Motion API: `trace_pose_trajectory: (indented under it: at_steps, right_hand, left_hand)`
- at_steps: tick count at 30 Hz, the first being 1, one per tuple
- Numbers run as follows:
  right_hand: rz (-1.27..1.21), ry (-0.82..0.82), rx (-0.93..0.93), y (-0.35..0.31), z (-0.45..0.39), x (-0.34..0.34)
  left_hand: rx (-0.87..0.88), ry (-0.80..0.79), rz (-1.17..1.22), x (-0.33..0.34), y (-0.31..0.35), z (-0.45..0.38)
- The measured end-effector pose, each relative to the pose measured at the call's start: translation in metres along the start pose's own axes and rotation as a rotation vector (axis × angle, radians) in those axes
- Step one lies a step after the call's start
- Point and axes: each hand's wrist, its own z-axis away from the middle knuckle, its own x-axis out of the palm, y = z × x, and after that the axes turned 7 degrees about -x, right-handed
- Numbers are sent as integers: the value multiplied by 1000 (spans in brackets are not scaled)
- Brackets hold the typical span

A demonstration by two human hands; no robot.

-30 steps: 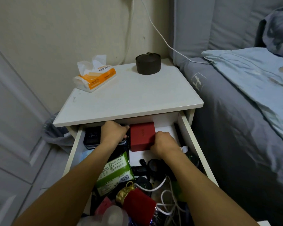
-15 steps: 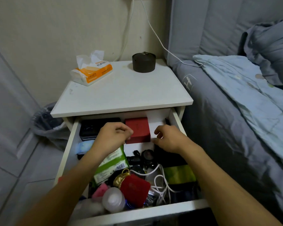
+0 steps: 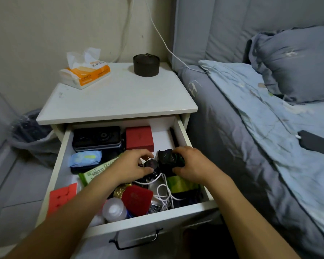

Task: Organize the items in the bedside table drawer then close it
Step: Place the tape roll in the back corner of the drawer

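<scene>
sorting is under way in the open drawer (image 3: 180, 128): the right hand (image 3: 193, 166) holds a crumpled black item (image 3: 166, 157), and the left hand (image 3: 133, 165) pinches a small black round thing (image 3: 151, 164). next, probably, each needs a tidy spot.

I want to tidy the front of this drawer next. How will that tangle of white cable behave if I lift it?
The white cable looks thin and lies in loose loops, so it is probably floppy and light. It runs under the left hand and beside the red pouch, so it may well snag or drag neighbours along.
</scene>
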Motion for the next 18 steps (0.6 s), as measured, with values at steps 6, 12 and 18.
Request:
trace_pose_trajectory:
  at_steps: [6, 12, 18]
  right_hand:
    - [158, 23, 50, -4, -12, 1]
    - [-248, 144, -15, 0, -9, -6]
    - [-345, 188, -201, -11, -2, -11]
  left_hand:
    - [47, 49, -72, 7, 4, -3]
    - [-29, 102, 300, 2, 5, -4]
    - [-236, -6, 770, -15, 28, 0]
